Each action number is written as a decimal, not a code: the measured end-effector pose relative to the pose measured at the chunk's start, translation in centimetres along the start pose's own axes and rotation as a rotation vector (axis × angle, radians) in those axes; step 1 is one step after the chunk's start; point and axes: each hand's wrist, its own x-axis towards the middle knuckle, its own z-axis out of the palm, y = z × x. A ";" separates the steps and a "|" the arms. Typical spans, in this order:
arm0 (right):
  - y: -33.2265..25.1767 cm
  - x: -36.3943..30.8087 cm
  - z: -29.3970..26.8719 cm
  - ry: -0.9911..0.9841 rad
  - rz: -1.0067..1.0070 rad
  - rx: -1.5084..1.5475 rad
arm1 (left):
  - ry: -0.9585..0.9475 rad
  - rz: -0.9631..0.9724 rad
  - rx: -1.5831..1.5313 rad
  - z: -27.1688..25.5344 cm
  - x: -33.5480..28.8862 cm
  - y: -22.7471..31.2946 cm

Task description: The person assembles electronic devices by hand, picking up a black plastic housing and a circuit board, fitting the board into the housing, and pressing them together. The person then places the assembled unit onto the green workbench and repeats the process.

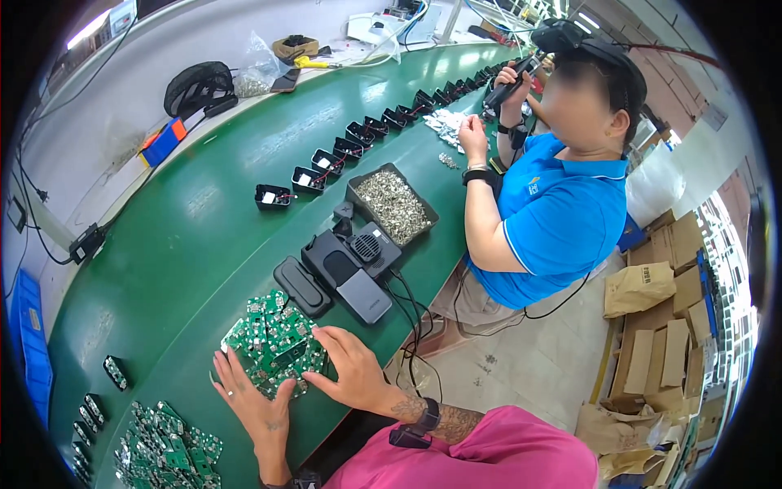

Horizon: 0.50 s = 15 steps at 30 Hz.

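A loose pile of small green circuit boards (273,338) lies on the green table in front of me. My left hand (252,403) rests at its near left edge with the fingers stretched out. Against the pile's right side lies my right hand (354,371), fingers apart and thumb toward the boards. Both hands frame the pile from two sides, and neither grips a board. A second heap of green circuit boards (167,452) is to the left of my left hand.
Beyond the pile stand a black-and-grey device (350,273), a black case (301,285) and a tray of small metal parts (352,189). Black open housings (269,197) line the table; more black units (116,372) sit left. At right, a co-worker in a blue shirt (562,204) holds a tool (501,94).
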 end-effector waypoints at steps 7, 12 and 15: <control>-0.1 0.2 0.1 0.004 -0.030 -0.032 | 0.089 0.044 -0.235 -1.5 1.0 0.3; -0.3 0.2 0.1 -0.006 -0.017 -0.053 | 0.346 0.105 -0.247 -0.7 1.1 -1.1; -0.1 0.3 0.2 0.013 -0.018 -0.048 | 0.361 -0.001 -0.391 -0.6 0.5 -1.2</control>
